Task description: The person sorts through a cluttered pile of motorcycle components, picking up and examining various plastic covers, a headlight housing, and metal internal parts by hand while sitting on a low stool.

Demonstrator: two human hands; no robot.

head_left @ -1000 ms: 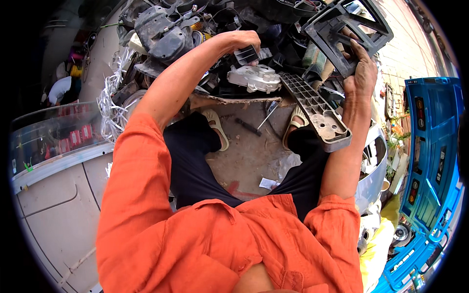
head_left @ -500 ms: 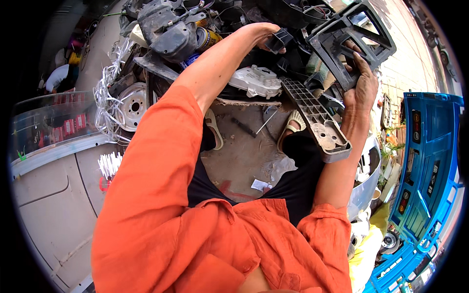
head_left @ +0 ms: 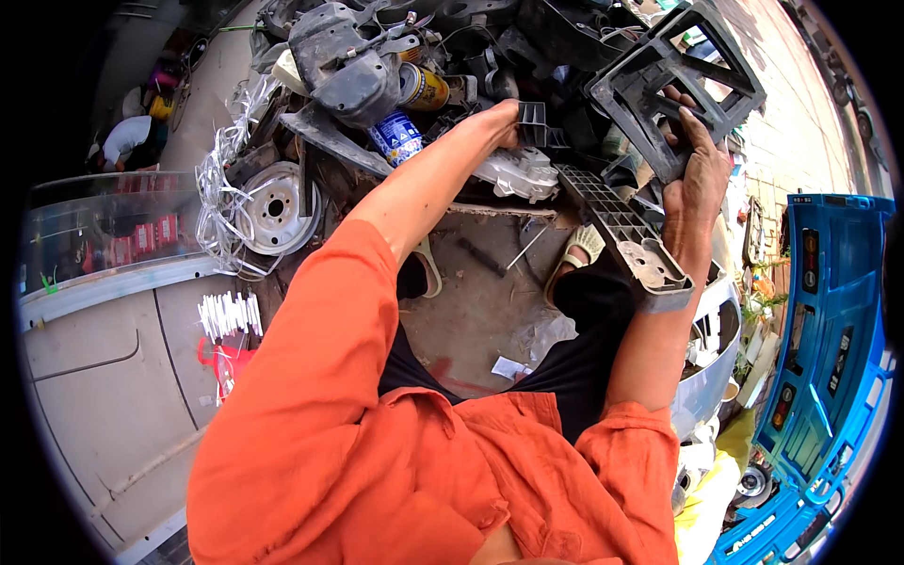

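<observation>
My left hand grips a small black ribbed plastic piece over the scrap pile, just above a pale plastic housing. In my right hand is a dark, angular plastic frame with several openings, held up at the upper right with fingers through and around it. A long grey grid-like bracket lies slanting beside my right forearm, its rounded end near my arm. A blue-and-white can and a yellow can sit among the dark parts left of my left hand.
Around the pile are a dark plastic housing, a white wheel rim, white strapping and a screwdriver on the floor. A glass case stands left; blue vehicle panels fill the right. Someone in white is at upper left.
My left hand rose to the right with the small piece, then came back down toward the pale housing. My right hand, still holding the frame, shifted slightly.
</observation>
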